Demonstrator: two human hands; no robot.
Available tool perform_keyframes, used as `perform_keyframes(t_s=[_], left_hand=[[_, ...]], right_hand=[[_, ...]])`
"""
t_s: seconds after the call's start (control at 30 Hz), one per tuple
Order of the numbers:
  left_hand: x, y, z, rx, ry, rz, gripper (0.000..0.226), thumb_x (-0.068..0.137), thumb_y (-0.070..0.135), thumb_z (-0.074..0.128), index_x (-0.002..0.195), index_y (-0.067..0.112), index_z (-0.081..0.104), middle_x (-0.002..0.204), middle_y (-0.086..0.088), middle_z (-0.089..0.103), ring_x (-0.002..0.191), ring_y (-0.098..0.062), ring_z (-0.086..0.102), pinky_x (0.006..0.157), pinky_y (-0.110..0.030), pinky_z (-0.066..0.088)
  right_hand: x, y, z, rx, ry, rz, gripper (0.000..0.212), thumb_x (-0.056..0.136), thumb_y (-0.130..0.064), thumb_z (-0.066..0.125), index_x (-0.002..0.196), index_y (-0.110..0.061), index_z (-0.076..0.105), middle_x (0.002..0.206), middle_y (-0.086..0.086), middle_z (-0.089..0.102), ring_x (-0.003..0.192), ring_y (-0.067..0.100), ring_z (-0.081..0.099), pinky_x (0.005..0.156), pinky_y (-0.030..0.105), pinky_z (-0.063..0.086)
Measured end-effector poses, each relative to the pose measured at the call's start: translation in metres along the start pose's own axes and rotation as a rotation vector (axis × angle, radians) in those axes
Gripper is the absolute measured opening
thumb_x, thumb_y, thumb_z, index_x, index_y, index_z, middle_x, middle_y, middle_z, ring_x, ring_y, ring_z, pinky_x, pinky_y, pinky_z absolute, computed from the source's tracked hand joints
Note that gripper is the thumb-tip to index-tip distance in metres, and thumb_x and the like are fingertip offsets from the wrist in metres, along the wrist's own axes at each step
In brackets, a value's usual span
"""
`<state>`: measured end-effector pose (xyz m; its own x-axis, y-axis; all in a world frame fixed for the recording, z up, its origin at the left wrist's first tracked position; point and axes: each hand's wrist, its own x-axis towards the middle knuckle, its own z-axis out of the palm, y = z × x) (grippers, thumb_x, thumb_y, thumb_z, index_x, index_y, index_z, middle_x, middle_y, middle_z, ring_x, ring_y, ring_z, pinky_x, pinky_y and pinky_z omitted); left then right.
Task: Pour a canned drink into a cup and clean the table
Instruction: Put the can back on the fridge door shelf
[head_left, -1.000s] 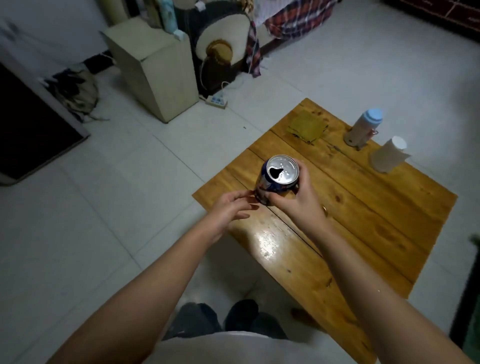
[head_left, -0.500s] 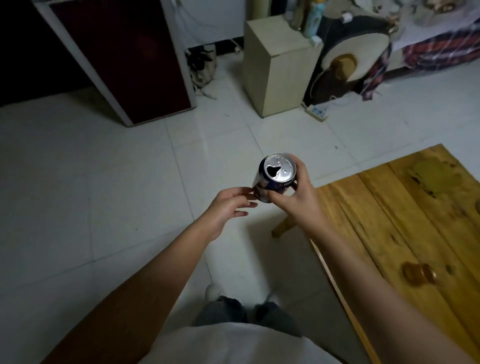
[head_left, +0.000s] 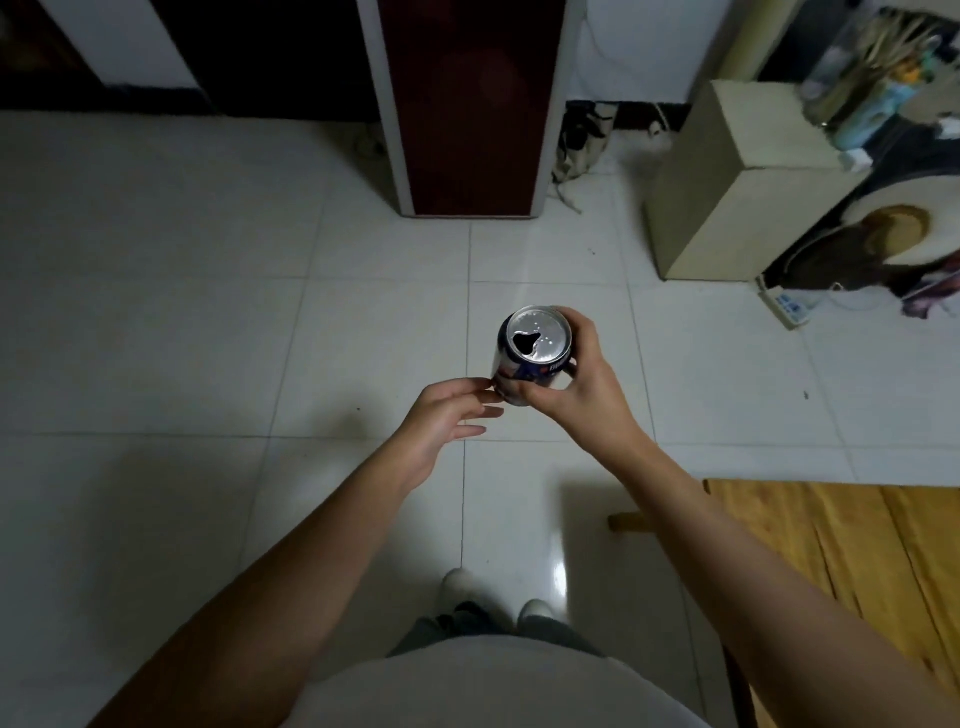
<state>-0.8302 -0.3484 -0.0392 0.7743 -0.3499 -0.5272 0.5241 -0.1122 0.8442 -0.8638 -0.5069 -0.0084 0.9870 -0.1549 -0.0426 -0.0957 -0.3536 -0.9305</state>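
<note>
A dark blue drink can (head_left: 535, 353) with an opened silver top stands upright in the air over the white tiled floor. My right hand (head_left: 576, 384) grips its side, thumb and fingers curled round it. My left hand (head_left: 447, 415) is just left of the can, its fingers relaxed, with the fingertips touching the can's lower edge. The wooden table (head_left: 852, 561) shows only as a corner at the lower right. No cup is in view.
A dark red door panel with a white frame (head_left: 467, 109) stands ahead. A beige cabinet (head_left: 737, 182) with bottles on it is at the upper right, a power strip (head_left: 787, 306) lies on the floor beside it. My feet (head_left: 488, 597) are below.
The view has turned left, away from the table, which slid to the lower right edge. The cup and bottle left the view. Both hands kept their pose at the can.
</note>
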Motion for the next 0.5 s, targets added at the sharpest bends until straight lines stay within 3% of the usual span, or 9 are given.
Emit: perform_keyframes(t_s=[0.27, 0.5], left_hand=[[0.026, 0.014, -0.057, -0.077, 0.069, 0.016, 0.027, 0.088, 0.001, 0.045, 0.097, 0.016, 0.065, 0.084, 0.004, 0.073, 0.090, -0.017, 0.068, 0.087, -0.034, 0.049], [0.077, 0.053, -0.090, -0.092, 0.093, 0.030, 0.025, 0.088, 0.001, 0.045, 0.097, 0.014, 0.064, 0.094, -0.005, 0.069, 0.095, -0.020, 0.066, 0.090, -0.035, 0.048]], right_hand=[[0.055, -0.014, 0.046, 0.004, -0.057, -0.037, 0.070, 0.068, -0.012, 0.079, 0.124, -0.021, 0.039, 0.110, -0.024, 0.051, 0.103, -0.006, 0.052, 0.093, 0.021, 0.043], [0.129, -0.020, 0.063, 0.017, -0.081, -0.051, 0.068, 0.069, -0.016, 0.080, 0.122, -0.026, 0.038, 0.110, -0.025, 0.051, 0.104, -0.009, 0.051, 0.090, 0.015, 0.044]])
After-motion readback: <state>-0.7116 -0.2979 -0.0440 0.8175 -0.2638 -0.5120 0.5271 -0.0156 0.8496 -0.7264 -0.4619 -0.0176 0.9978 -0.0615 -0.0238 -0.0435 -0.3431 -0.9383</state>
